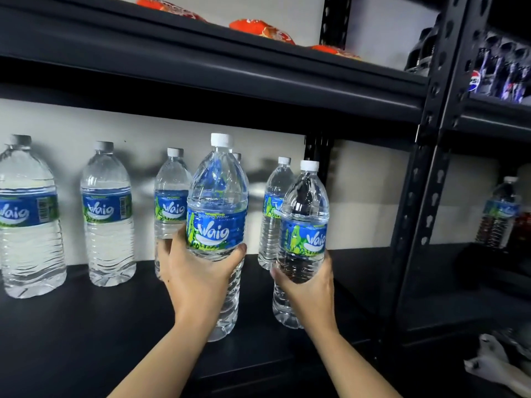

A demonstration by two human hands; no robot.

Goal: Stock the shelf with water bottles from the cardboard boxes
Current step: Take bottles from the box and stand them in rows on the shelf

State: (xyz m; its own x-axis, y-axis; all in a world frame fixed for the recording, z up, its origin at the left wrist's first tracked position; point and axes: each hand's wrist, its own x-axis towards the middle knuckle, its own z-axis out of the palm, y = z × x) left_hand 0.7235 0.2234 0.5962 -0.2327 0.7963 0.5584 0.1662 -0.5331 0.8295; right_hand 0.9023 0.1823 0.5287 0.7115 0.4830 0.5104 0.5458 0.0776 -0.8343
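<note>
STOCKROOM: A person's left hand (pixel 198 271) grips a large water bottle (pixel 217 196) just under its blue-and-green label, thumb hooked round the right side and fingers wrapped round the left. The right hand (pixel 310 285) clamps a second bottle (pixel 304 214) at about the same height, thumb on the left and fingers curled round the ribbed lower half. Both bottles are upright, white caps on, over the front part of a matt black shelf board (pixel 100 326); it cannot be told whether their bases touch the board. Behind them a back row of matching bottles (pixel 107 219) stands spaced along a pale wall (pixel 71 133), one almost hidden behind the bottle in the left hand, with grey shadows on the paint between them. Overhead, a dark metal upper shelf (pixel 230 70) carries orange packets (pixel 261 31) lying flat. At right a black upright post (pixel 431 139) punched with keyhole slots divides this bay from a neighbouring rack, where dark cola bottles (pixel 502 73) sit on a higher level and a lone water bottle (pixel 500 214) stands lower down, beside something reddish and blurred. Crumpled white material (pixel 494 360) lies in the lower right corner, well apart from both hands.
</note>
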